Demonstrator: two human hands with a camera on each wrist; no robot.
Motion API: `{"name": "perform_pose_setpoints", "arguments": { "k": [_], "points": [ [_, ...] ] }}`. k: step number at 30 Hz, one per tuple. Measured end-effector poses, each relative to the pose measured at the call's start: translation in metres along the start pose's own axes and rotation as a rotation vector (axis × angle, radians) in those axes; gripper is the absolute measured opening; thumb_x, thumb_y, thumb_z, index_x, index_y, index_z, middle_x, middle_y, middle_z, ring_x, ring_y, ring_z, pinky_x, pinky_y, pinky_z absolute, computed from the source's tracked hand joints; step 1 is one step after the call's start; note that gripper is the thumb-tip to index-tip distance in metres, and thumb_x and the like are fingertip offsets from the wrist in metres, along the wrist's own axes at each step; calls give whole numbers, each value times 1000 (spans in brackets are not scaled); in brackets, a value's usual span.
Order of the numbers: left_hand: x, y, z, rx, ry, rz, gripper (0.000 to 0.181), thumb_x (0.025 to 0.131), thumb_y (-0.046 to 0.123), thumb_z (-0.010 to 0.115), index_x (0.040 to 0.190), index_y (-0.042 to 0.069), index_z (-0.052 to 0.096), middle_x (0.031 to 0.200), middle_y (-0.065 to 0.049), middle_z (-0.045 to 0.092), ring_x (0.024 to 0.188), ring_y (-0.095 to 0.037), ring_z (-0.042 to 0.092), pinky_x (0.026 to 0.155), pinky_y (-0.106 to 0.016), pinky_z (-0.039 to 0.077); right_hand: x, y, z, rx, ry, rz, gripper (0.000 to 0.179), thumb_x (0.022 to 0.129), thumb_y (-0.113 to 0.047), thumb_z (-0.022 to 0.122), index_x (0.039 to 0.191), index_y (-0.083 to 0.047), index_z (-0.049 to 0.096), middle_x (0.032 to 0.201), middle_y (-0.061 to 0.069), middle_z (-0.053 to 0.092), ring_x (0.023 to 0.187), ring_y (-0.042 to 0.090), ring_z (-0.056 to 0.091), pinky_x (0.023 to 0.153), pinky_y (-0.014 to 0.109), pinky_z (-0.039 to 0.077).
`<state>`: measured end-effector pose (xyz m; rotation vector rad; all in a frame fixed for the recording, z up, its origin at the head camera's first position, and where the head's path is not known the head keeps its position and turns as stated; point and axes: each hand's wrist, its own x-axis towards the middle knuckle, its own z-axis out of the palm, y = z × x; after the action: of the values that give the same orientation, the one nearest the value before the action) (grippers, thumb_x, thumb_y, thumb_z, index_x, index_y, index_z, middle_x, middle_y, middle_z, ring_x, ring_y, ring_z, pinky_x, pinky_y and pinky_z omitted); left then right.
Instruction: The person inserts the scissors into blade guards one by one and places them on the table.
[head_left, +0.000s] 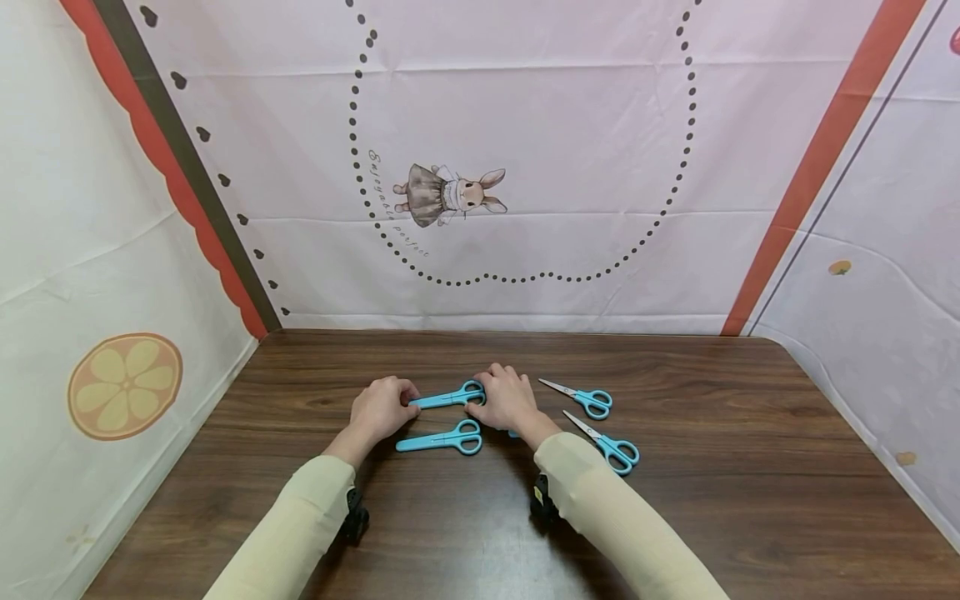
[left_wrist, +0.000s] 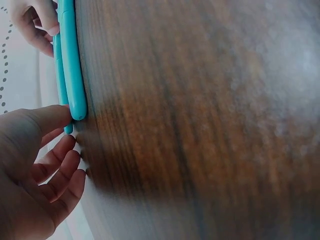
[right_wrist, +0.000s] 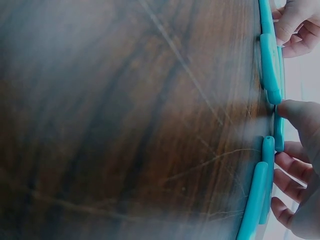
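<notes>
A pair of light-blue scissors (head_left: pixel 446 399), its blades covered by a blue sheath, lies across the table between both hands. My left hand (head_left: pixel 381 408) pinches the sheath's tip between thumb and fingers. At the other end, my right hand (head_left: pixel 510 400) holds the handle loops with its thumb and fingertips. Just nearer to me lies a second pair of sheathed scissors (head_left: pixel 442 439), parallel to the first and touched by neither hand. In the right wrist view, two loose blue sheaths (right_wrist: pixel 254 200) lie by my right fingers; the head view leaves them mostly hidden under that hand and wrist.
To the right of my right hand lie two pairs of bare-bladed scissors, a farther one (head_left: pixel 592 402) and a nearer one (head_left: pixel 617 454), blades pointing up-left. The wooden table (head_left: pixel 712 500) meets a printed cloth (head_left: pixel 585 167) at its back and sides.
</notes>
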<state>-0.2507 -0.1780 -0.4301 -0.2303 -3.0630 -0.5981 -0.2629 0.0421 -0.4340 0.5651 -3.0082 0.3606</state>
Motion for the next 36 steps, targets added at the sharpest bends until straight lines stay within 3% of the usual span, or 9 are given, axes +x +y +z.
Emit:
{"name": "perform_pose_setpoints", "arguments": {
  "k": [22,36],
  "points": [
    [-1,1,-3,14,-27,19,17,80,24,71,95,18,68,84,0,55,68,-15,49,56,-31,40,-3,1,-4,32,3,-13,51,86,-45,58,127,-14,55,116,6,55,102,25,49,76,37,37],
    [-1,-1,-2,11,9,53,19,80,21,72,97,17,67,92,-2,60,81,-18,57,67,-37,47,-9,3,-10,63,3,-53,51,88,-41,58,130,-12,52,121,9,53,108,27,48,81,42,39]
  ]
}}
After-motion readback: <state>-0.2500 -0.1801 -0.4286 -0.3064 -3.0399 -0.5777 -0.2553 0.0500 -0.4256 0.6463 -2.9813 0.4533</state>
